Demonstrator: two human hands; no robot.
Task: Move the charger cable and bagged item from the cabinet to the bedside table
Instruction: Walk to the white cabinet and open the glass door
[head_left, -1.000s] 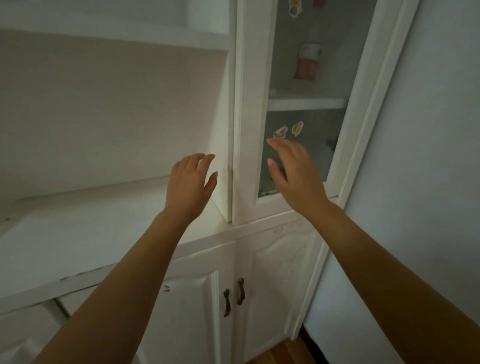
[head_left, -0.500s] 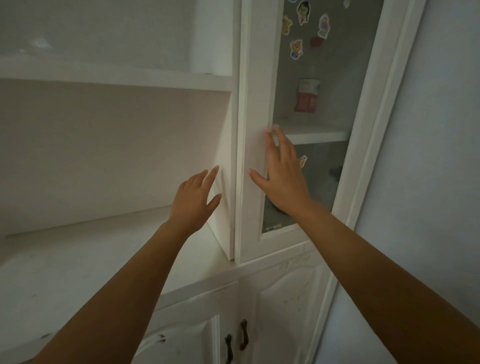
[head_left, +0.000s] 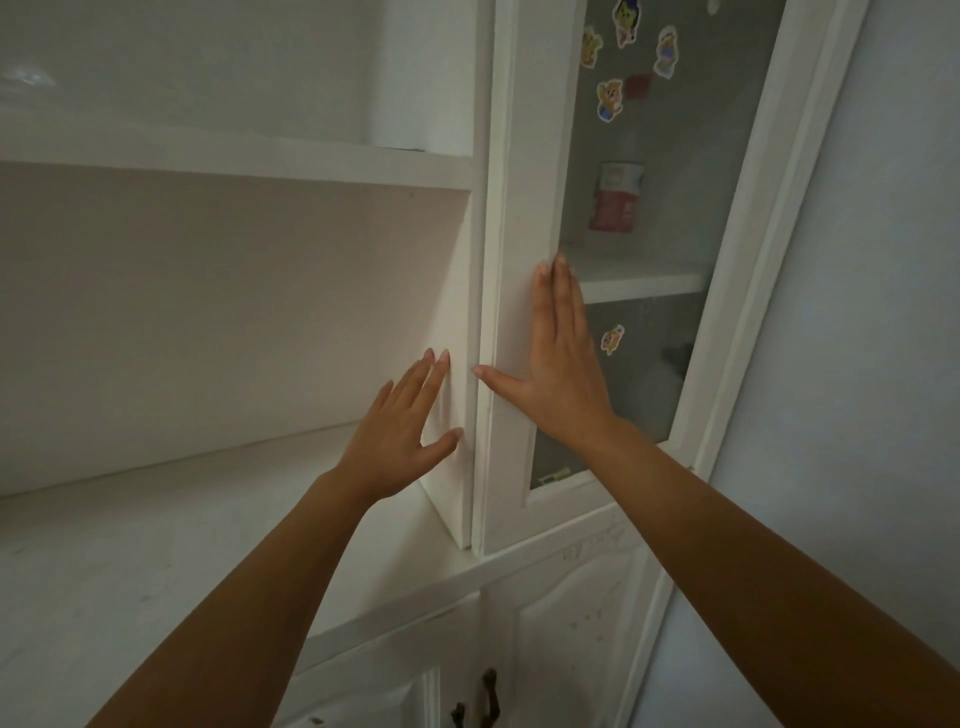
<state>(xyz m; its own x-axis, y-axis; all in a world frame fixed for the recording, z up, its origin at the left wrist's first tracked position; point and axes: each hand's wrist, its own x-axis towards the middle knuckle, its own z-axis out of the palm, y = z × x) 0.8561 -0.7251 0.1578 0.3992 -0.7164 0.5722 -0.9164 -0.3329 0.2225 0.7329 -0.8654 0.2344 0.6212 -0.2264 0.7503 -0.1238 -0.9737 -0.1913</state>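
A tall white cabinet door (head_left: 524, 197) with a frosted glass pane stands shut in front of me. My right hand (head_left: 561, 374) lies flat on the door's left frame, fingers straight up and thumb stretched to the door's edge. My left hand (head_left: 400, 431) is spread open against the white side panel (head_left: 457, 364) just left of the door, holding nothing. Behind the glass a red and white container (head_left: 615, 197) shows dimly on a shelf. Neither the charger cable nor the bagged item can be made out.
Cartoon stickers (head_left: 610, 101) dot the glass. An open white shelf (head_left: 156, 530) stretches to the left under an upper shelf board (head_left: 234, 156). Lower cabinet doors with dark handles (head_left: 488, 691) sit below. A pale wall (head_left: 872, 364) borders the right.
Both hands have risen and moved forward onto the cabinet. The right hand went from hovering before the glass to lying flat on the door frame; the left hand reached the side panel.
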